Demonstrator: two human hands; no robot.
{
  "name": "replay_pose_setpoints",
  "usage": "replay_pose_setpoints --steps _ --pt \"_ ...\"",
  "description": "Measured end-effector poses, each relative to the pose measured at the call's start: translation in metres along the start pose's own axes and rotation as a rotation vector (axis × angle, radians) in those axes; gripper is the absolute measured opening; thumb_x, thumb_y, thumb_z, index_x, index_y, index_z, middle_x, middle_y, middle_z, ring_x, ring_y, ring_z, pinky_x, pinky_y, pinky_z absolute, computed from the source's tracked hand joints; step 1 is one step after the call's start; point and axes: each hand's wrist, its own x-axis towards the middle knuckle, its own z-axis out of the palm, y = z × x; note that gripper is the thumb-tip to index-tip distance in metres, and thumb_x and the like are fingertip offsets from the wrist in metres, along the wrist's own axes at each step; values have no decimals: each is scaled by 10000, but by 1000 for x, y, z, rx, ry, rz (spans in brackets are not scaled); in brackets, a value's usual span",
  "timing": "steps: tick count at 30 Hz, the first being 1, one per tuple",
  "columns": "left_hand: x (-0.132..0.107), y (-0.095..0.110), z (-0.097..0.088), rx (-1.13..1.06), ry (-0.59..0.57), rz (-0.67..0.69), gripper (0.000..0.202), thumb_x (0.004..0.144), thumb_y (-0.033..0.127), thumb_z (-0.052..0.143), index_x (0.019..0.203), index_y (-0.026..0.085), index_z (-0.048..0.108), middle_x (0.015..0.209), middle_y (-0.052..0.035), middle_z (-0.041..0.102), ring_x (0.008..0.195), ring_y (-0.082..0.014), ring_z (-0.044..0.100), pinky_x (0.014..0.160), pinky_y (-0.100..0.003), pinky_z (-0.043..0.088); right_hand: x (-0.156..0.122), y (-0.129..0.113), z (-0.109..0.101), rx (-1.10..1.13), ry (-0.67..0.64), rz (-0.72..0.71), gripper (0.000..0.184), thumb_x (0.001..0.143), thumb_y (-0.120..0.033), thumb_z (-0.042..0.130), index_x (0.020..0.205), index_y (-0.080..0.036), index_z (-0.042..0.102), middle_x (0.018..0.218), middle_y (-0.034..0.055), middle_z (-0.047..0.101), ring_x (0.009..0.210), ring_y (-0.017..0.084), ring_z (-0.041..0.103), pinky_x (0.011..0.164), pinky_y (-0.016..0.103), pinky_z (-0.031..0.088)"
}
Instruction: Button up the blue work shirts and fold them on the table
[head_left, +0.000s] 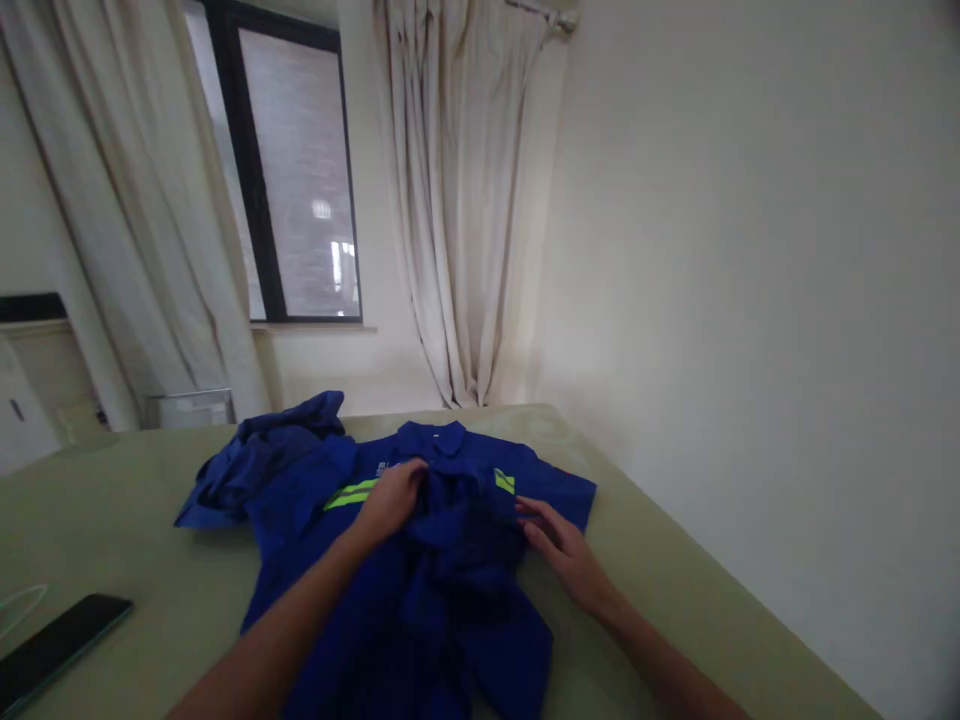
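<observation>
A: Where's the blue shirt?
B: Spread on the table, under both hands. The left hand bunches cloth near the collar; the right hand lies flat, fingers spread, on the shirt's edge just right of it

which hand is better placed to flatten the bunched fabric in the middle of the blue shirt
Left, probably. The left hand already rests on the bunched folds at the chest of the blue shirt, beside the yellow stripe. The right hand lies flat nearer the shirt's right edge.
</observation>
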Motion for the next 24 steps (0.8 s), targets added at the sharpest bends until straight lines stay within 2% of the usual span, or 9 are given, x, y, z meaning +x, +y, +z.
replay_pose_setpoints --steps 2,5,7,8,10,13,17,21,24 --pt "24 9 -39 -32 228 -25 459 963 153 281 1217 195 661 1213 -97 726 1145 -228 655 1034 -381 483 -2 9 -2 -12 63 14 583 942 -661 541 1360 -259 602 1358 121 648 1195 295 647 1042 467 508" --pt "42 19 -100 -157 798 136 423 955 204 331 1259 192 624 1243 -70 707 1174 -205 637 1059 -337 472 -7 21 -1 -115 63 49 536 941 -632 547 1328 -268 617 1286 126 678 1153 290 663 1021 474 520" --pt "43 13 -132 -17 878 150 419 947 234 354 1259 203 633 1228 -67 713 1172 -222 643 1062 -347 468 -8 25 1 -185 42 56 495 951 -584 541 1328 -272 612 1225 120 699 1116 278 674 1008 466 524" --pt "42 4 -143 104 791 113 412 939 254 371 1235 210 654 1187 -70 729 1144 -243 660 1044 -363 478 -8 26 3 -214 33 53 473 954 -556 537 1326 -273 611 1212 115 702 1106 271 677 1008 460 521" --pt "37 -22 -157 348 467 -10 387 906 303 424 1157 230 710 1079 -76 762 1068 -286 694 982 -388 506 -7 28 4 -260 22 43 437 950 -505 537 1310 -270 619 1211 107 701 1102 261 676 1014 447 514" --pt "24 -68 -162 560 101 -217 384 859 349 471 1105 247 748 1049 -94 777 1060 -333 702 935 -415 518 -4 33 4 -306 9 30 405 931 -453 545 1277 -260 632 1211 103 699 1118 257 668 1021 433 506" --pt "-1 -100 -153 660 -42 -301 416 861 378 465 1113 215 753 1112 -153 762 1079 -393 687 932 -514 502 -2 38 4 -349 -20 0 372 935 -431 533 1234 -246 653 1223 109 695 1149 255 655 1039 423 494" --pt "-27 -90 -129 675 -130 -167 642 729 313 629 1366 237 630 1348 -159 666 1276 -412 560 1067 -598 384 -4 34 6 -481 -66 -31 428 959 -504 523 1276 -260 675 1324 113 669 1271 292 587 1137 487 404" --pt "-43 -76 -88 550 -121 -66 834 771 465 651 1554 311 409 1578 -121 471 1418 -397 423 1148 -626 265 -6 25 9 -586 -181 -62 560 937 -603 565 1407 -304 617 1502 81 556 1416 330 455 1213 541 280"
